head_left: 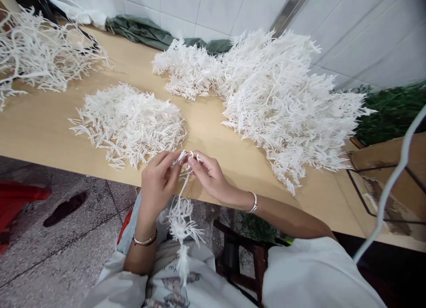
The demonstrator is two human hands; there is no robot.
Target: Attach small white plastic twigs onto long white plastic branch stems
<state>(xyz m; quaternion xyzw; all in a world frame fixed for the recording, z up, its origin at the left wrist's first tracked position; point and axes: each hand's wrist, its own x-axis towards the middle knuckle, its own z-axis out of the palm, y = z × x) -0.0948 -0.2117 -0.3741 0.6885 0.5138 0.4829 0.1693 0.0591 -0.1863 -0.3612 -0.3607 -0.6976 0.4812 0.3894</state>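
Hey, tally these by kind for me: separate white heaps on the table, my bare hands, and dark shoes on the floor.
White heaps: 3 (left heap, middle heap, right heap)
Hands: 2 (left hand, right hand)
Dark shoe: 1
Total: 6

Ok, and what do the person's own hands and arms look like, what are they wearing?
Both the left hand and right hand are ungloved. The left wrist has a silver-coloured bangle and a thin dark bracelet; the right has a silver-coloured cuff. The loose, pale sleeves leave both forearms bare.
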